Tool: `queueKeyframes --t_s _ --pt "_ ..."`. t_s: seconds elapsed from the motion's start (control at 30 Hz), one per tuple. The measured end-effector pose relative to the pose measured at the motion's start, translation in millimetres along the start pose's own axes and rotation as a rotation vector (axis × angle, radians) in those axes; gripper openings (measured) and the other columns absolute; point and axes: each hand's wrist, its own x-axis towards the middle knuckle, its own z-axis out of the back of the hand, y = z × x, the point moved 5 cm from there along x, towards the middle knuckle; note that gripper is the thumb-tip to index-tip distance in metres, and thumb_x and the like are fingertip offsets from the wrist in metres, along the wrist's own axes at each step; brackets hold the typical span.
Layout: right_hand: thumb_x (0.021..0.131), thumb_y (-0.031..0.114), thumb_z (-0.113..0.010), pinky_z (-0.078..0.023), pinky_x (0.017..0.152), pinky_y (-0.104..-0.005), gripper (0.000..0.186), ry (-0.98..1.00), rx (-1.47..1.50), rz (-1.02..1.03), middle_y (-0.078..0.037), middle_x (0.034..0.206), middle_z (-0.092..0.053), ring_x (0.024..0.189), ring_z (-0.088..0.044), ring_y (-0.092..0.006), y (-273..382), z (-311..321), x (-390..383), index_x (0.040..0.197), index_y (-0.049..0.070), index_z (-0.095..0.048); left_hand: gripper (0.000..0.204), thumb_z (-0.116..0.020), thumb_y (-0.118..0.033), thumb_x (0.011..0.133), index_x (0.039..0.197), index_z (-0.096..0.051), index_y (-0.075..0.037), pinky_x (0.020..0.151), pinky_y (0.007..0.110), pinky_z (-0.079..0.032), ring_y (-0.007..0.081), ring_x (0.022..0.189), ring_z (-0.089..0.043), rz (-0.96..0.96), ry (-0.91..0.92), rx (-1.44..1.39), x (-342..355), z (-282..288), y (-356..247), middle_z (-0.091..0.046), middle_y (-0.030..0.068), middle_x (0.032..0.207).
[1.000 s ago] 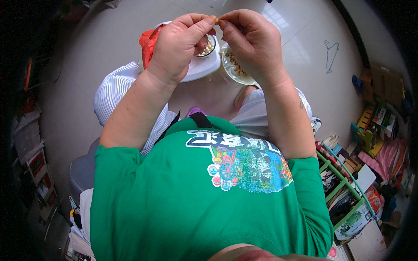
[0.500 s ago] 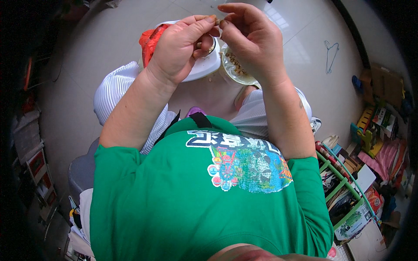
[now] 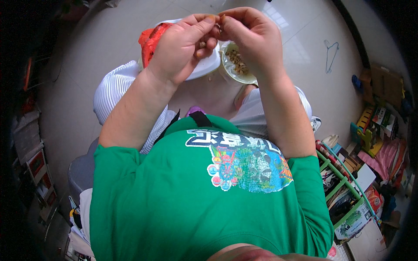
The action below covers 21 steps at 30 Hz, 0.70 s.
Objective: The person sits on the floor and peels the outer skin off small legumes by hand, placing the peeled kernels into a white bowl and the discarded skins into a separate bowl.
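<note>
My left hand [image 3: 187,48] and my right hand [image 3: 252,43] meet at the fingertips near the top of the view, both closed in a pinch on a small nut-like piece, largely hidden by the fingers. Another small pale piece [image 3: 202,45] shows among my left hand's curled fingers. Beneath my hands stands a white stool [image 3: 204,69], with a red plastic bag [image 3: 149,41] at its left. A pale green bowl [image 3: 248,80], lined with plastic, sits just right of the stool and contains tan shell-like bits [image 3: 238,61].
My legs in striped trousers [image 3: 113,91] flank the stool. A blue hanger [image 3: 331,56] lies on the tiled floor [image 3: 313,26]. Cluttered boxes, cloths [image 3: 383,156] and a green rack [image 3: 344,187] fill the right side; more clutter [image 3: 39,165] lines the left edge. A grey seat [image 3: 80,169] is under me.
My right fingers lifted apart half a second ago and now are curled back against my left fingertips. The round dish of pale kernels seen earlier is now hidden behind my hands.
</note>
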Motion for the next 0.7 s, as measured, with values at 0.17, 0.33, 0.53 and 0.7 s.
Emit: queueKeyframes --t_s 0.17,0.33,0.53,0.7 --pt "0.084 0.005 -0.061 -0.05 0.073 -0.0261 0.015 0.081 0.383 -0.031 -0.01 0.089 -0.063 0.078 -0.061 -0.0144 2 -6 4 0.096 -0.003 -0.056 0.012 -0.051 -0.009 0.092 0.1 -0.054 -0.001 0.049 0.017 -0.042 0.0064 0.059 -0.054 -0.041 -0.109 -0.117 7 -1 -13 -0.058 0.0039 0.076" --pt "0.084 0.005 -0.061 -0.05 0.069 -0.025 0.014 0.079 0.29 -0.039 -0.008 0.087 -0.062 0.074 -0.06 -0.0131 -3 -4 7 0.096 -0.001 -0.056 0.012 -0.048 -0.013 0.094 0.1 -0.052 -0.004 0.046 0.016 -0.038 0.0053 0.056 -0.051 -0.089 -0.167 0.016 4 4 -14 -0.056 0.0031 0.075" --pt "0.087 0.013 -0.059 -0.045 0.058 -0.0206 0.011 -0.049 0.163 -0.039 -0.002 0.075 -0.058 0.063 -0.054 -0.0081 4 8 6 0.092 0.003 -0.059 0.012 -0.048 -0.015 0.094 0.099 -0.053 -0.005 0.046 0.015 -0.037 0.0048 0.052 -0.046 -0.175 -0.276 0.084 4 15 -26 -0.055 0.002 0.075" --pt "0.089 0.02 -0.059 -0.041 0.052 -0.0199 0.017 -0.092 0.125 -0.009 0.001 0.066 -0.054 0.054 -0.047 -0.0067 7 12 4 0.083 0.004 -0.059 0.02 -0.046 -0.023 0.095 0.097 -0.054 -0.004 0.045 0.015 -0.034 0.0048 0.052 -0.045 -0.142 -0.251 0.09 0 16 -29 -0.054 0.0014 0.074"
